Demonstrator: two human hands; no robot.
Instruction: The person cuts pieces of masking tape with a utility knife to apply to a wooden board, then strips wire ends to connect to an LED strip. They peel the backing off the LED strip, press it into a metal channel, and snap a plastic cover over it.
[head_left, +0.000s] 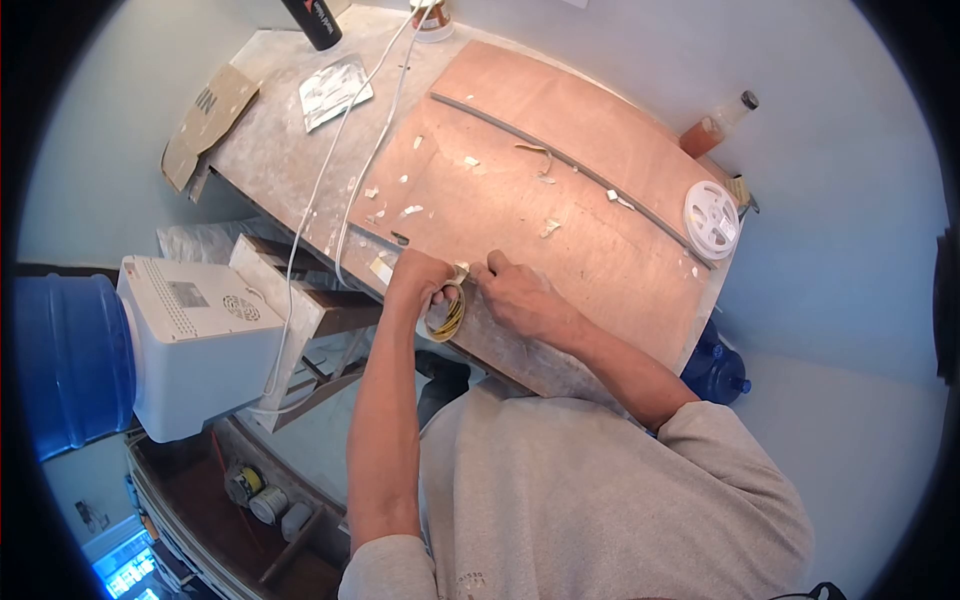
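Observation:
A tape roll [447, 313], pale outside with yellow and dark markings inside its ring, hangs just below my left hand [420, 280]. My left fingers are closed on it at the table's near edge. Beside it, my right hand [517, 297] is curled with thumb and forefinger together, close to a short pale strip [461, 272] between the hands. Whether the right fingertips grip the strip's end is too small to make out. Below both hands lies the brownish board [580, 230], scattered with small pale scraps [550, 228].
A narrower board [560, 90] lies along the far side. A white reel [712, 219] sits at the right and a bottle [718, 125] stands behind. White cables [345, 130] cross the left side near a foil pouch [336, 92]. A water dispenser [200, 340] stands at the left.

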